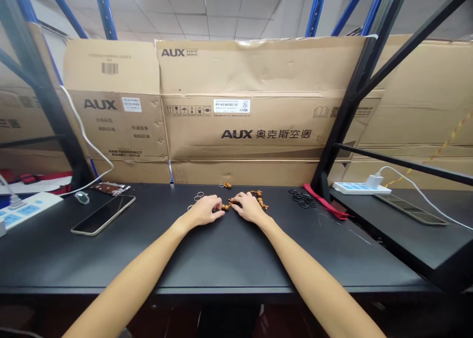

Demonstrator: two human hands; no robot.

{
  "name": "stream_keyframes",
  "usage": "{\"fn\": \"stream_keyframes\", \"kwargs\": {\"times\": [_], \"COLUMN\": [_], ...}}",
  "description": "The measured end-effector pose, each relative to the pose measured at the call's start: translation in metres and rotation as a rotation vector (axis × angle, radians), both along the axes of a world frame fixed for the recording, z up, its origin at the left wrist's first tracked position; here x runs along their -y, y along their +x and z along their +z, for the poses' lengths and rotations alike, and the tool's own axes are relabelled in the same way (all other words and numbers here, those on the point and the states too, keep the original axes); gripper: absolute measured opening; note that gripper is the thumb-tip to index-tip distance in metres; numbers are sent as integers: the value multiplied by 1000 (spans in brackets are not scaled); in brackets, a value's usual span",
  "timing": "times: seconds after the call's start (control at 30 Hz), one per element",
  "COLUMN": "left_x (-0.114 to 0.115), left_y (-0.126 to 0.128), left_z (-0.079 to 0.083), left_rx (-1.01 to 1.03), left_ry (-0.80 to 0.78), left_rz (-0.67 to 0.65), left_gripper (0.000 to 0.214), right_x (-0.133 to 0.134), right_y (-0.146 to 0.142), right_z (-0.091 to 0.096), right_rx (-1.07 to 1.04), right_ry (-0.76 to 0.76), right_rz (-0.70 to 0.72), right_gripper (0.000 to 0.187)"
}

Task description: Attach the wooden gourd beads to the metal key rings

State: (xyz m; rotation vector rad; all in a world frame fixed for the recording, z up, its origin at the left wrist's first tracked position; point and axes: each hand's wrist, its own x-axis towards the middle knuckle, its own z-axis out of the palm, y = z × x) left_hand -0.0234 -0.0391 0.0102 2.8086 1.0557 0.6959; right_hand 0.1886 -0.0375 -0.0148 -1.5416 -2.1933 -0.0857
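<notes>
Both hands lie palm down, fingers drawn in narrow rather than spread. The fingertips of the left hand [201,211] come to the near end of a strand of brown wooden beads [260,200], and the right hand [249,207] sits over the strand, its fingers [236,197] on or right against the beads. The fingers hide whether either hand pinches a bead, so I cannot tell. The strand runs between the hands and out past the right hand.

Just ahead of the hands lies a small separate wooden bead piece [226,185]. Ahead of the left hand are thin metal rings [199,196]. Right of the right hand sit black rubber rings [303,198], then a red fabric strip [325,201]. All of this rests on a black tabletop [221,274]. Farther left lie a smartphone [102,215] and a computer mouse [82,197]. Cardboard AUX boxes [240,126] rise behind.
</notes>
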Motion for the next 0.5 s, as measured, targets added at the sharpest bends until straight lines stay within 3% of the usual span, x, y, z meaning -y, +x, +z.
{"fn": "stream_keyframes", "kwargs": {"times": [0.13, 0.27, 0.37, 0.5], "left_x": [9, 14, 13, 7], "left_y": [12, 23, 27, 25], "left_z": [-7, -17, -22, -28], "left_rx": [-86, -134, -89, -37], "left_ry": [1, 33, 65, 35], "left_rz": [22, 94, 160, 225], "left_gripper": [35, 35, 29, 40], "right_x": [0, 2, 3, 3], "right_y": [-2, 0, -2, -10], "right_z": [1, 4, 4, 2], "right_rx": [34, 16, -56, -102], "right_ry": [-26, 92, 129, 131], "right_rz": [-160, -307, -273, -120], "right_gripper": [24, 20, 22, 22]}}
